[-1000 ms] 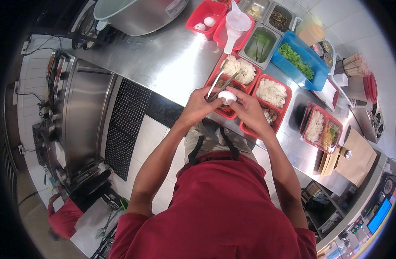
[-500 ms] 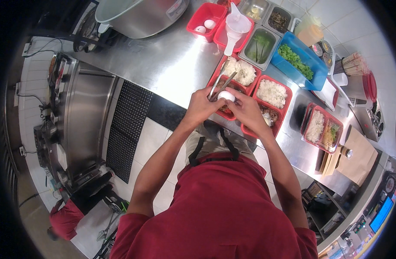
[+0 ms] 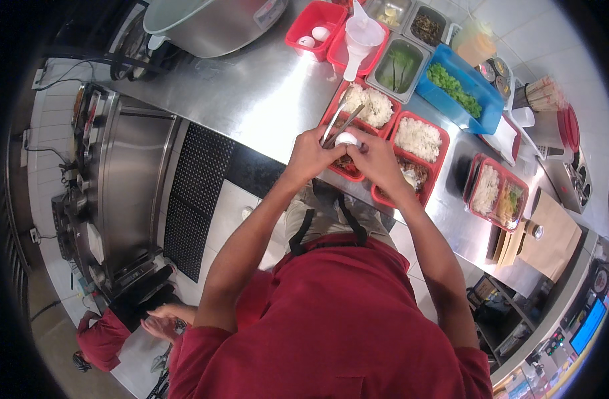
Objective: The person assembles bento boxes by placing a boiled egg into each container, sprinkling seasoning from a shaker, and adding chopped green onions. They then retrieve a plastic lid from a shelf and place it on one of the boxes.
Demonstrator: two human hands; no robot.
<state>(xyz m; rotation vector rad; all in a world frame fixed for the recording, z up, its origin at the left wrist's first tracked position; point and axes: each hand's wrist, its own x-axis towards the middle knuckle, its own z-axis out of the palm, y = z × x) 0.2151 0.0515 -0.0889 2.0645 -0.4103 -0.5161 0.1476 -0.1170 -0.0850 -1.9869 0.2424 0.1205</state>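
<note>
Between the left hand (image 3: 312, 154) and right hand (image 3: 374, 158), both pinching, sits a white egg (image 3: 347, 139).

counter (image 3: 264, 100): brushed steel | trays (image 3: 450, 143): glossy red plastic | egg (image 3: 347, 138): smooth

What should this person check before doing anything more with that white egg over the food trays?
1. Egg held by both hands: ok.
2. Left hand also grips tongs: ok.
3. Right hand touches the egg: ok.
4. Red tray lies under the hands: ok.
5. Egg's shell on or off: cannot tell.
6. Spare eggs wait in the red tub: ok.
</note>
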